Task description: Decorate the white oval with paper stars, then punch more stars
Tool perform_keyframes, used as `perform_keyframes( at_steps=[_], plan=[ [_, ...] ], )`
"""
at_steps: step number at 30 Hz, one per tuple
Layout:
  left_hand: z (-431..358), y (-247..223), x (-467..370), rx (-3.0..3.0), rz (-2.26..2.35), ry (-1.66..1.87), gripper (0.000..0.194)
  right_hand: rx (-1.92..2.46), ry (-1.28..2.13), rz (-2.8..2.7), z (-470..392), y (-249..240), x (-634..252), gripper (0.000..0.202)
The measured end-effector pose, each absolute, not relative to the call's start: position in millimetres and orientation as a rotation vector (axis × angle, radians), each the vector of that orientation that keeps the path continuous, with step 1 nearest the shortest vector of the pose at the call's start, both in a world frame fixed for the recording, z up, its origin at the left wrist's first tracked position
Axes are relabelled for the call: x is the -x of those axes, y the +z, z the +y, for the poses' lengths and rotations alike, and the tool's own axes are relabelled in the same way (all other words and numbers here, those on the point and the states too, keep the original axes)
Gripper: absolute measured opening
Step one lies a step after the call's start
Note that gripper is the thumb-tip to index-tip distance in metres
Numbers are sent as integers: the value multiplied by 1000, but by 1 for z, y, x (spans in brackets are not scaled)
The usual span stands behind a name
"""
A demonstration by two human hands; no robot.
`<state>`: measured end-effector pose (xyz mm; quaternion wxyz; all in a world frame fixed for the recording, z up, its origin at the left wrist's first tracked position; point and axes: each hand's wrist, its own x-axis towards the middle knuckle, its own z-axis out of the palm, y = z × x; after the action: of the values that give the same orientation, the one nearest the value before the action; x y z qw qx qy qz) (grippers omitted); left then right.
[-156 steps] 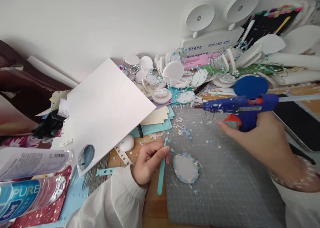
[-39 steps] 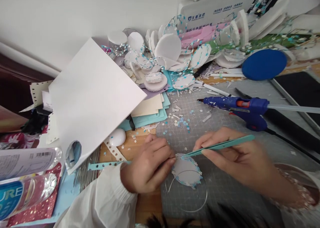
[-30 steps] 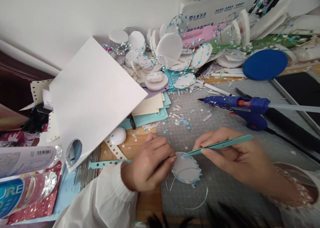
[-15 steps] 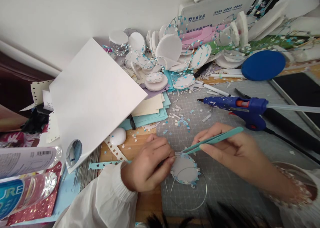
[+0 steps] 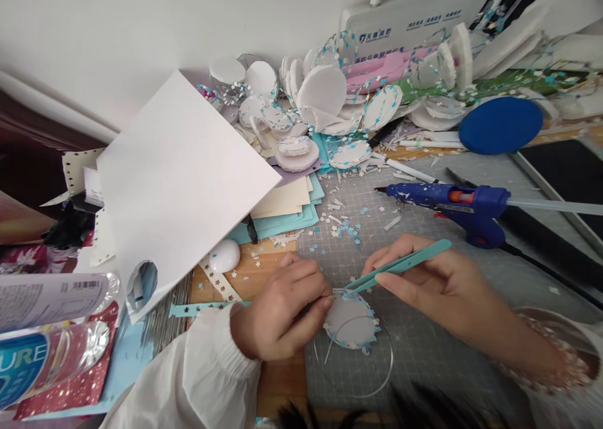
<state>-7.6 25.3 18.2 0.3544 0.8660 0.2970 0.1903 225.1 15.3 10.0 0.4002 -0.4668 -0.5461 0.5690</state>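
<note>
A round white foam disc [image 5: 351,319], edged with small blue and white paper stars, sits low over the cutting mat. At its upper left rim my left hand [image 5: 289,309] is closed, thumb and fingers pinched together. Whether a bit of wire is also between those fingertips is hidden. Teal tweezers [image 5: 414,257] are held in my right hand [image 5: 424,284], their tips touching the disc's top edge. A loop of thin clear wire [image 5: 390,366] curls over and below the disc.
A blue glue gun [image 5: 438,196] lies on the grey cutting mat [image 5: 339,379]. Loose paper stars [image 5: 346,231] are scattered ahead of my hands. White foam discs [image 5: 323,90] pile up behind. To the left are a large white board [image 5: 188,178] and plastic bottles [image 5: 51,360].
The whole view has shifted slightly, so things appear a little further right. The tweezers' back end has moved slightly left; both hands keep their grips at the disc's rim.
</note>
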Motion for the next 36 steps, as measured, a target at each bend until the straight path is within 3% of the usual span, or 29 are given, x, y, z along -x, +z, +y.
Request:
perform_keyframes(
  at_steps=[36],
  plan=[
    [26,18,8,-2225,726,547,16,1260,1449,-1348,17,13,-225,12]
  ],
)
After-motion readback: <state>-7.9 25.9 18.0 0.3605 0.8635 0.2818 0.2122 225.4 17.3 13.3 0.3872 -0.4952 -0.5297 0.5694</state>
